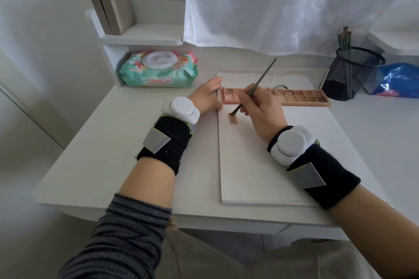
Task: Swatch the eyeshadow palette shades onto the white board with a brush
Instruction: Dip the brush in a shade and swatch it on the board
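My right hand pinches a thin dark-green brush partway down its slender handle, fingers curled round it in a narrow grip. The bristle tip rests on the flat, matte white rectangular board, touching a small smudged tan-brown swatch near the board's far left corner. The handle slants up and away from me over the board's far edge.

My left hand lies at the board's left edge near that same corner, fingers fairly straight and pressing down, the thumb side against the board; its grip holds nothing. From this angle I cannot quite tell whether its fingertips also touch the palette.

The long pink rectangular eyeshadow palette lies across the board's far edge, its small square pans in browns and pinks set in two rows; my right hand hides its middle stretch.

The board sits on the smooth white tabletop. Beyond the board's left side lies a soft, crinkled teal-and-pink plastic pack of wet wipes with a round white lid. To the right of the board's far end stands a black wire-mesh round cup holding several more green-handled brushes, with a shiny blue plastic bag just past it.
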